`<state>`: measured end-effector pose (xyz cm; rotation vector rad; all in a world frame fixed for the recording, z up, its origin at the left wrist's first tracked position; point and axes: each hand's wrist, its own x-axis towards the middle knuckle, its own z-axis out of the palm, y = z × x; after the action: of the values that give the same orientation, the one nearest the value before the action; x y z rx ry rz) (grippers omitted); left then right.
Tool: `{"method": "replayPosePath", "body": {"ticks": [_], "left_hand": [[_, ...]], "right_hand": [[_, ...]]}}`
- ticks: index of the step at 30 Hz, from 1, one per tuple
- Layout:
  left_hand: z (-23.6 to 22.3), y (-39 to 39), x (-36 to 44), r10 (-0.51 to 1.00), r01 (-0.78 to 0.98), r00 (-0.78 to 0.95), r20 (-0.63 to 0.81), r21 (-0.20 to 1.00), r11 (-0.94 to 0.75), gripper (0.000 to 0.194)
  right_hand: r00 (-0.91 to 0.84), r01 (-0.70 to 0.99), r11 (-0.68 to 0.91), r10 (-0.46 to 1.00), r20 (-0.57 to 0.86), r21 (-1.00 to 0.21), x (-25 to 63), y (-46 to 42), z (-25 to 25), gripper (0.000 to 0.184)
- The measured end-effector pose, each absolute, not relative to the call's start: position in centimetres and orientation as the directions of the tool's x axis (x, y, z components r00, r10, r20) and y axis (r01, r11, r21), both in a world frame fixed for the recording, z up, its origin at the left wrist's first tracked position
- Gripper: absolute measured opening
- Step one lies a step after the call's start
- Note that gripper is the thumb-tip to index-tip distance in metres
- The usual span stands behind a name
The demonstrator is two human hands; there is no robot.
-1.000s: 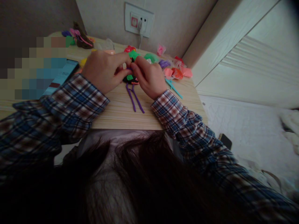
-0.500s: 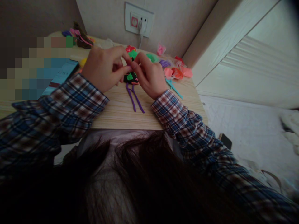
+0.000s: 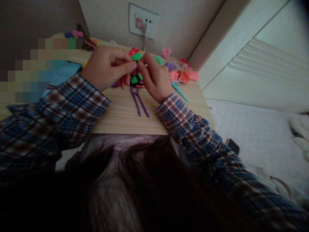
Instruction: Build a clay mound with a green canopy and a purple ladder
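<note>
Above the table, my left hand [image 3: 108, 66] is closed in a pinch, thumb against fingers. My right hand [image 3: 155, 75] pinches just beside it, the fingertips of both nearly touching. A small dark bit seems to sit between them, too small to name. Behind and below the fingertips lies a clay figure's dark body [image 3: 138, 80] with green and pink patches, partly hidden by my hands. A green piece and a red piece [image 3: 134, 51] show above it. Two thin purple clay strands [image 3: 140, 101] extend from the body toward me on the wood-grain table [image 3: 120, 116].
Wrapped clay lumps in coral [image 3: 183, 76], purple [image 3: 170, 66] and pink [image 3: 166, 51] lie at the back right. A turquoise tool [image 3: 180, 91] rests before them. A phone [image 3: 60, 77] lies at the left. A plugged-in wall socket [image 3: 144, 22] is behind.
My left hand has shifted slightly, its fingers now straighter and more of their undersides showing. My right hand has barely moved. The purple strands lie as before.
</note>
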<state>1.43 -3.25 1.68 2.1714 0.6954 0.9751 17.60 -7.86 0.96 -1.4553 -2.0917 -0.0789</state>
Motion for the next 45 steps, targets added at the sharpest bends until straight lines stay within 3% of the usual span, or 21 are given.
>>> {"method": "replayPosePath", "body": {"ticks": [5,13,19,25,31,45], "left_hand": [[1.58,-2.89,1.44,0.714,0.149,0.54,0.447,0.784,-0.603,0.034],[1.87,-2.99,1.42,0.744,0.176,0.587,0.319,0.847,-0.502,0.033],[1.76,-2.96,1.44,0.741,0.129,0.572,0.351,0.854,-0.504,0.035],[1.77,-3.0,1.49,0.764,0.069,0.555,0.33,0.897,-0.437,0.023],[1.91,-3.14,1.61,0.792,0.116,0.541,0.283,0.907,-0.404,0.016],[2.08,-3.05,1.46,0.788,0.179,0.559,0.26,0.889,-0.42,0.022]], "right_hand": [[-0.236,0.881,0.394,0.845,0.48,-0.262,17.52,-7.92,0.93,0.027],[-0.201,0.896,0.348,0.873,0.444,-0.277,17.68,-7.96,0.98,0.031],[-0.21,0.877,0.379,0.856,0.473,-0.296,17.69,-8.07,1.04,0.031],[-0.194,0.848,0.402,0.841,0.504,-0.345,17.74,-7.7,0.73,0.034],[-0.197,0.832,0.418,0.836,0.512,-0.364,17.74,-7.57,0.67,0.026],[-0.346,0.866,0.47,0.807,0.479,-0.167,17.6,-7.49,0.83,0.026]]}}
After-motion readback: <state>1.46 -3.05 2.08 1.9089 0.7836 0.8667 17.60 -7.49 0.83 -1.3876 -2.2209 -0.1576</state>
